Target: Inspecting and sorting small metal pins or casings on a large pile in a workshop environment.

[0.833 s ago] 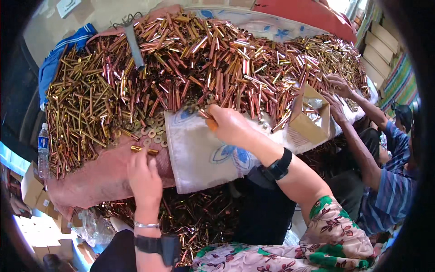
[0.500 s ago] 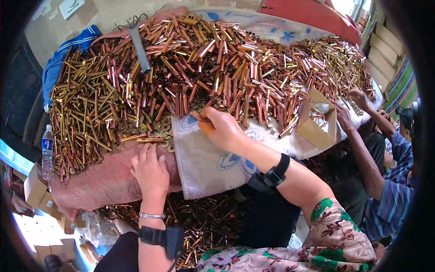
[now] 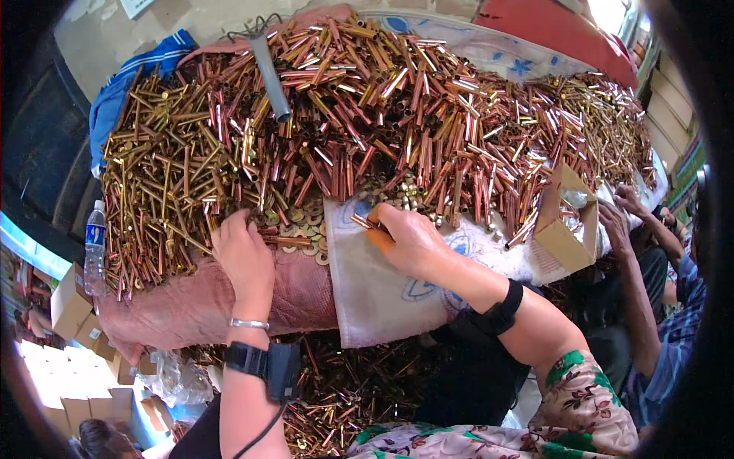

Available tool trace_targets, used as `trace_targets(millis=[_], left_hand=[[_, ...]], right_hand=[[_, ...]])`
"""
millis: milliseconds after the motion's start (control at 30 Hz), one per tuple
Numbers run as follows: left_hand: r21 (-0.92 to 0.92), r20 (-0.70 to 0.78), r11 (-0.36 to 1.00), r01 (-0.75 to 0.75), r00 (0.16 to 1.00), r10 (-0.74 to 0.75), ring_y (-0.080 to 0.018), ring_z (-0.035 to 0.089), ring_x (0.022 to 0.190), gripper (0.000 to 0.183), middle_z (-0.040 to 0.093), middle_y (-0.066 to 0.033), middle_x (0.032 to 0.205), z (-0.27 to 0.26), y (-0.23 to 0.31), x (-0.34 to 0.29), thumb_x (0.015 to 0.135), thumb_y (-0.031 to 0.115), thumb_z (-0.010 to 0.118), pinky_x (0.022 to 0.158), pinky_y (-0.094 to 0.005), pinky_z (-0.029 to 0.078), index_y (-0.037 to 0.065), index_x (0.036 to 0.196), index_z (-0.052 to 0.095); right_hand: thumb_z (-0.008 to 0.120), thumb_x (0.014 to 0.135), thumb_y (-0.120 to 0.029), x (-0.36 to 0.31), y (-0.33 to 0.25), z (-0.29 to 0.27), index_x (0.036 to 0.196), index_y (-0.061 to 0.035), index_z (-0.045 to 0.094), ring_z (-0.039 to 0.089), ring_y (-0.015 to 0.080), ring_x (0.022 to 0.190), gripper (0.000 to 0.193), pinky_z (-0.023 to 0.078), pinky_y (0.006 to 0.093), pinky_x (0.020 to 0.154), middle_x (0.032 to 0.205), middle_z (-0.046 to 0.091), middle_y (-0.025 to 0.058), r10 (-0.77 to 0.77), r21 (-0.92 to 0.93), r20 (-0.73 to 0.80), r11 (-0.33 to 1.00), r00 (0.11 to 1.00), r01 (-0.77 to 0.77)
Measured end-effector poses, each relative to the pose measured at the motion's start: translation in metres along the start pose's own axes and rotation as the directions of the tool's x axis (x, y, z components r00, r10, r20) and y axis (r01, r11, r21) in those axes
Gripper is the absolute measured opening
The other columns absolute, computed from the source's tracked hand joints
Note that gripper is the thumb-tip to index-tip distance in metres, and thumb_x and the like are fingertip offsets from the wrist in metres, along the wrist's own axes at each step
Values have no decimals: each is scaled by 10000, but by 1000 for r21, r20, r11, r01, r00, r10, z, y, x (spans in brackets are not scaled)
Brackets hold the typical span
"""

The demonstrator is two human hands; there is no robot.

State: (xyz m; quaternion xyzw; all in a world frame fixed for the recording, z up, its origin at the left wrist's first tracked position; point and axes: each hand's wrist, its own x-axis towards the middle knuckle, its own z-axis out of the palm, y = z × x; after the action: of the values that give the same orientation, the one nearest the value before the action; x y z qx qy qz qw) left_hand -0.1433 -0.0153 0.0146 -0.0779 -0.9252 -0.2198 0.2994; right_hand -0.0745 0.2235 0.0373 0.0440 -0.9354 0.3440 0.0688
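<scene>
My right hand (image 3: 413, 241) is closed over the white cloth, pinching copper-coloured metal tubes (image 3: 361, 222) whose ends stick out past the fingers. An orange cover sits on one of its fingers. At the near edge of the heap, my left hand (image 3: 245, 252) bends its fingers down among yellowish bolts (image 3: 164, 176); what its fingertips touch is hidden. Between the hands lie flat round washers (image 3: 310, 222) and a few tubes. Small nuts (image 3: 397, 191) show just beyond my right hand. A tall pile of shiny copper-coloured tubes (image 3: 428, 107) rises behind them.
A grey pipe (image 3: 271, 84) leans on the pile. Beneath are pink cloth (image 3: 191, 306) and white cloth (image 3: 367, 314). A water bottle (image 3: 95, 249) stands left; an open cardboard box (image 3: 566, 229) sits right, beside a co-worker's hands (image 3: 615, 222). More metal pieces (image 3: 344, 398) lie below.
The view has shifted, moving the scene rightward. My left hand has gone left and into the bolts, its fingers now bent. My right hand has drawn slightly nearer, still holding the tubes; nuts beyond it are uncovered.
</scene>
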Motion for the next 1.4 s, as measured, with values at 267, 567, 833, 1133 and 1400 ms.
trace_targets(millis=[267, 567, 833, 1133, 1400], left_hand=[[-16, 109, 999, -30, 994, 31, -321, 538, 935, 189, 587, -141, 967, 19, -1, 22, 815, 70, 550, 806, -425, 403, 16, 995, 557], [-101, 13, 992, -70, 997, 71, -322, 529, 876, 166, 563, -151, 925, 7, -1, -3, 779, 33, 559, 781, -385, 416, 8, 943, 553], [-85, 129, 983, -163, 976, 173, -293, 475, 1017, 225, 526, -97, 1033, 16, 23, -12, 797, 123, 564, 860, -444, 371, 75, 1016, 573], [-59, 265, 985, -164, 949, 174, -278, 440, 1062, 240, 499, -70, 1109, 8, 35, -25, 791, 137, 569, 887, -494, 322, 78, 1023, 573], [-137, 287, 950, -280, 907, 309, -291, 460, 1055, 234, 540, -91, 1100, 11, 54, -31, 792, 142, 552, 902, -441, 311, 61, 1011, 552]], right_hand=[[561, 817, -200, 0, -4, 0, 894, -16, 502, 563, 428, 743, 208, 431, 500, 641, 739, 588, 234, -24, 2, -1, 1000, 1000, 24], [591, 832, -128, 0, 2, -4, 955, 9, 535, 571, 268, 630, 192, 443, 359, 584, 720, 591, 171, 43, 96, -56, 995, 997, -38], [575, 827, -135, 2, 4, -8, 945, 0, 534, 575, 408, 733, 185, 444, 434, 635, 742, 584, 241, 103, 188, -68, 978, 992, -89], [579, 843, -170, 9, 12, -32, 1025, 40, 535, 593, 283, 781, 281, 451, 361, 704, 830, 604, 209, 229, 358, -158, 920, 961, -161], [603, 785, -148, 3, 26, -52, 932, -15, 561, 565, 411, 827, 203, 445, 435, 692, 826, 590, 239, 241, 93, -188, 969, 952, -227]])
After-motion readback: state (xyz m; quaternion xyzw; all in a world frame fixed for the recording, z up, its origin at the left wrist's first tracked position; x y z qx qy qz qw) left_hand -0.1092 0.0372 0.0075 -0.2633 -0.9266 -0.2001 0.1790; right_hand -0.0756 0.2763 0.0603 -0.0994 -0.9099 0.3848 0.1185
